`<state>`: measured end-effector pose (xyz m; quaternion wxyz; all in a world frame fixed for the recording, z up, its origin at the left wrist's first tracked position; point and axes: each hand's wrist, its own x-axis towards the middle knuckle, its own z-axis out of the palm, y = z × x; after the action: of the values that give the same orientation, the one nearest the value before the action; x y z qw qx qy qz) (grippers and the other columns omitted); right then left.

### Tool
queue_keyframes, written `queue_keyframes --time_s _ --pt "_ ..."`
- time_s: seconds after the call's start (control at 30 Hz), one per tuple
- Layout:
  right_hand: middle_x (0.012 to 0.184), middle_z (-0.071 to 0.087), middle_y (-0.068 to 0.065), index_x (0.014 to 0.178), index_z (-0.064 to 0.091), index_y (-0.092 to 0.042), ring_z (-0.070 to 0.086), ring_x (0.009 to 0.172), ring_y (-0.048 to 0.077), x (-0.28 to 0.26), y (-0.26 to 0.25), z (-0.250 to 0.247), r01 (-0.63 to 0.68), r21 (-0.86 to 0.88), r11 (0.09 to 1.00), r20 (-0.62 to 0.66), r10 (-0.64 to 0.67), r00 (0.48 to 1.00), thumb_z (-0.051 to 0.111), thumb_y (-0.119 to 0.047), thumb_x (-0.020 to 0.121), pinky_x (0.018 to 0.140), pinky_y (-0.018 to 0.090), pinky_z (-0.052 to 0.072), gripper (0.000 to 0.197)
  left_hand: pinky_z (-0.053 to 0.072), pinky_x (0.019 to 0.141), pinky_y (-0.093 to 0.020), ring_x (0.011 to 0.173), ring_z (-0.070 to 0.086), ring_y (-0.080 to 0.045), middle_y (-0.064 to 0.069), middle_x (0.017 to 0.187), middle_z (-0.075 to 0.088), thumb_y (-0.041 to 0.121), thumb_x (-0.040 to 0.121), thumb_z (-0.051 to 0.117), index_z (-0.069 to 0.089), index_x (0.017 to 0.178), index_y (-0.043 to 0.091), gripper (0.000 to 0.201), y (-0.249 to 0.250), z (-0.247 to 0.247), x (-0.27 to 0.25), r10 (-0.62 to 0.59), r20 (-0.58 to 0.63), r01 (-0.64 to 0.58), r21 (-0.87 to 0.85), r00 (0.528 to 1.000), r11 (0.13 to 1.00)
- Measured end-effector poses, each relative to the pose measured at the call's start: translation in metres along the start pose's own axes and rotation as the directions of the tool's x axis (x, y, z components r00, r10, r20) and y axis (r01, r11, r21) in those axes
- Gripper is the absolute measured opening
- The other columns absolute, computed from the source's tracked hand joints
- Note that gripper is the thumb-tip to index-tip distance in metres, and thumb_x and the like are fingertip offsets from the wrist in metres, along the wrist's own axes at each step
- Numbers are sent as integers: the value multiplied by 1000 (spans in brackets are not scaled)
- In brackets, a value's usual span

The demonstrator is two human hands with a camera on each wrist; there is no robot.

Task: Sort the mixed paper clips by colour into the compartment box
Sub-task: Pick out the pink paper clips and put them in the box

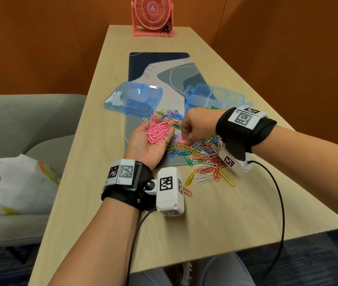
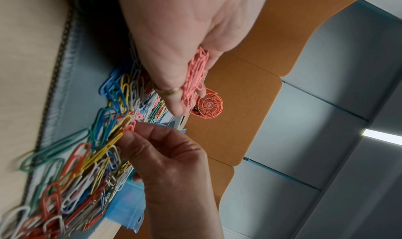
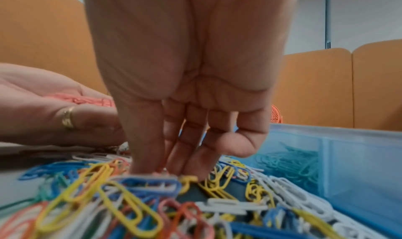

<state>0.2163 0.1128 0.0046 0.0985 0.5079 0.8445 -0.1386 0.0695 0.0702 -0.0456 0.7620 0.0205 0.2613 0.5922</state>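
Note:
My left hand [image 1: 143,145] lies palm up at the left edge of the pile, fingers relaxed, and cradles a heap of pink paper clips [image 1: 157,133] [image 2: 194,76]. A mixed pile of paper clips [image 1: 199,150] [image 3: 130,199] in several colours spreads over the front of the desk mat. My right hand [image 1: 197,125] [image 3: 185,148] reaches down into it, thumb and fingertips pinching a pink clip [image 2: 130,127]. Just behind that hand stands the blue translucent compartment box [image 1: 215,96] [image 3: 352,156], open, with pale clips in one compartment.
The box's blue lid [image 1: 135,98] lies to the left on the patterned desk mat [image 1: 164,67]. A pink fan [image 1: 152,16] stands at the table's far end. Loose clips [image 1: 207,176] lie off the mat. A grey sofa with a plastic bag [image 1: 13,182] is left.

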Motion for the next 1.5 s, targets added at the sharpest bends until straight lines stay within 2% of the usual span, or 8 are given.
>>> queue_keyframes --time_s 0.2,0.33,0.6,0.7,0.83,1.07,1.3,1.5 --pt "67 56 -5 75 61 -18 51 66 13 0 -4 2 11 -66 998 35 -9 999 64 -16 83 55 19 41 9 43 94 -40 124 48 -32 -19 98 59 19 103 31 59 91 2 35 0 -1 0 -2 8 2 -12 1000 1000" --pt "68 58 -7 71 59 -21 50 63 7 0 -1 -1 -4 -11 1000 27 4 1000 71 -19 81 57 20 40 16 43 94 -40 124 48 -32 -19 97 59 19 102 32 59 91 2 34 0 0 -1 0 6 0 -8 1000 1000" --pt "82 60 -2 87 65 -15 53 76 14 6 2 -2 -10 1 1000 -87 10 996 69 -13 83 60 22 39 6 43 94 -40 125 48 -33 -19 97 59 19 103 31 59 91 2 35 1 1 -2 4 8 -4 -11 1000 1000" --pt "73 57 -7 82 62 -21 52 70 11 8 -1 1 21 8 1000 -78 -20 997 73 -15 80 55 16 37 14 43 93 -40 125 47 -32 -19 100 59 20 102 31 59 92 2 35 1 0 -2 8 11 -8 -7 1000 1000" --pt "66 54 -10 70 57 -24 49 63 9 9 -2 4 55 -59 997 -37 -57 998 73 -17 79 54 20 36 20 42 94 -40 124 48 -32 -19 99 59 20 103 31 59 93 1 35 1 1 -2 10 7 -10 -18 1000 1000" --pt "79 56 -1 88 59 -12 51 76 19 1 0 7 57 -113 992 2 -58 998 53 -19 91 62 26 37 9 42 95 -41 122 49 -34 -21 98 59 20 103 31 59 93 0 36 0 1 -2 2 3 -2 -41 1000 999" --pt "82 64 0 88 55 -13 55 76 17 -4 -1 -12 40 80 996 -143 -29 989 46 -18 94 67 27 39 11 42 96 -39 97 57 -31 -18 95 60 19 102 32 59 91 3 34 1 1 0 16 -20 -16 28 1000 999" --pt "68 68 -7 92 68 -14 56 56 -1 -5 -31 -35 189 222 957 -230 -137 964 64 -15 87 65 16 46 7 39 103 -42 91 60 -31 -21 92 64 16 101 31 58 94 0 32 2 -1 1 0 45 2 -61 999 998"
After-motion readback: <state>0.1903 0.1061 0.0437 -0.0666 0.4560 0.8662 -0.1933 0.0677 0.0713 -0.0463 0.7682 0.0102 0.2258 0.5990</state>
